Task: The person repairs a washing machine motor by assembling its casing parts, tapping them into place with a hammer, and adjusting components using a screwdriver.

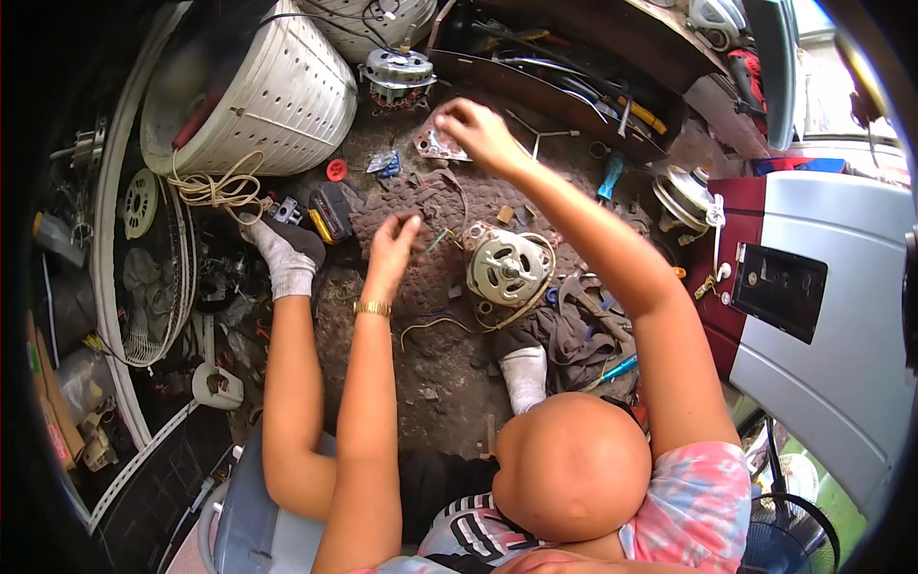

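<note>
An electric motor [508, 272] with a slotted metal end cover and loose wires lies on the braided mat between my feet. My left hand [390, 251], with a gold watch on its wrist, hovers over the mat left of the motor; its fingers are loosely bent and apart, holding nothing I can see. Farther forward, my right hand [478, 137] is beside a worn metal plate [435, 145] on the ground. Its fingers are curled together, and whatever they may hold is hidden. A short thin greenish piece [440, 239] rests between my left hand and the motor.
A white perforated tub [277, 100] lies on its side at the far left. Behind the mat stand another motor [398, 75] and a wooden tray [574, 81] of tools. A battery pack [331, 212] sits near my left foot. At right stands a grey and maroon casing [827, 253].
</note>
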Demonstrator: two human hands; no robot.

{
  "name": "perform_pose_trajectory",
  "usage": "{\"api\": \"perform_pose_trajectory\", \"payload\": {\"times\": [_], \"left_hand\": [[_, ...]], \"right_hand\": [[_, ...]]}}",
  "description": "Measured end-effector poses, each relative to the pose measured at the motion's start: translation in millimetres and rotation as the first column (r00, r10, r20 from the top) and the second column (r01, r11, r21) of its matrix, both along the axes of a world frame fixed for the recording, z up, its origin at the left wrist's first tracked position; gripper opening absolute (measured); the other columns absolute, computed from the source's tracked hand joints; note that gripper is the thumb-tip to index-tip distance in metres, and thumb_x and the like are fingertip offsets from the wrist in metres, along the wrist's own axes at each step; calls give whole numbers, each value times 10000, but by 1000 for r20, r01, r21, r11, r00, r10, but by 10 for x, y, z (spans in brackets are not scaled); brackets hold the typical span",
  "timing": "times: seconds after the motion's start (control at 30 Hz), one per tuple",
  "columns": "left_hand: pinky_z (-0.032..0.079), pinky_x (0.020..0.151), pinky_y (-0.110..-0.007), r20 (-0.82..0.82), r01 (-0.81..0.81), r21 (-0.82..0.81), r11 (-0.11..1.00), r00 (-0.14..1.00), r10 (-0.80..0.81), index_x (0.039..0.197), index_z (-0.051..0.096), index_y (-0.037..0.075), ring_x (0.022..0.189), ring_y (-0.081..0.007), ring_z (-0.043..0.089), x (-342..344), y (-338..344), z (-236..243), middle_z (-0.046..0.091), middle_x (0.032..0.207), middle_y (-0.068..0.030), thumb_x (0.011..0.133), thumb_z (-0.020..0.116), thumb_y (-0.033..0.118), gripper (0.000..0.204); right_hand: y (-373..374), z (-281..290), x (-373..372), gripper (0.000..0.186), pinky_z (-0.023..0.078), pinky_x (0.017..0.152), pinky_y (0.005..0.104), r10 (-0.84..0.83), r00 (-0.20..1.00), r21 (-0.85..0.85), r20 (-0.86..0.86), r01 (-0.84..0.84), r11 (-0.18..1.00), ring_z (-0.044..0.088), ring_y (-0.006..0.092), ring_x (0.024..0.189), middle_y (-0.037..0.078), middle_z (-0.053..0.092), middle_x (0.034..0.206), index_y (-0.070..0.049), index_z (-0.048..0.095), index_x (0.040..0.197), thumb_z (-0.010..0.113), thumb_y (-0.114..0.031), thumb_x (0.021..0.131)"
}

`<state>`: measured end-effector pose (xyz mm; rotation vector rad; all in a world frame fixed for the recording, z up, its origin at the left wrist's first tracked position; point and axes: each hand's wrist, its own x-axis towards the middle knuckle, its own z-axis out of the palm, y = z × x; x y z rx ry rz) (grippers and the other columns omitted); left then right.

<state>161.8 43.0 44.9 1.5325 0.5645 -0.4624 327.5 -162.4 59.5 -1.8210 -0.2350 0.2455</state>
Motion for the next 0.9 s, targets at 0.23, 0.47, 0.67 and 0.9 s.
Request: {"api": "perform_pose_trajectory", "payload": {"times": [0.23,0.47,0.67,0.9], "left_hand": [[523,561,-246,261,-93,72,993,963,72,1214,664,89,779,-76,608,583,-212,-467,675,1044,-3,989,707,252,282],[547,697,-278,494,-351,173,920,839,228,1265,613,10,928,-119,613,1427,-4,-619,655,1079,-38,961,760,284,434],[520,905,-327,320,-471,-41,881,829,458,1435,440,-90,1076,-245,618,2728,221,-538,568,1317,-232,785,900,396,933],[519,979,-388,214,-405,-236,883,865,453,1432,449,-112,1129,-270,632,2656,-83,-551,604,1349,-198,844,861,350,854]], "right_hand": [[412,-64,1364,474,559,941,492,-159,985,-514,70,172,840,726,385,1041,207,760,1043,-86,802,1047,683,-521,903],[635,16,1365,438,580,764,452,-133,920,-613,369,348,709,747,333,843,177,746,876,-41,669,991,699,-476,947],[775,10,1715,372,555,703,589,-327,800,-334,503,529,780,688,503,751,282,694,792,-41,549,1028,541,-412,1019],[784,-648,2081,456,509,953,484,-307,944,50,120,303,952,668,444,1048,301,693,1100,78,619,1143,739,-297,914]]}}
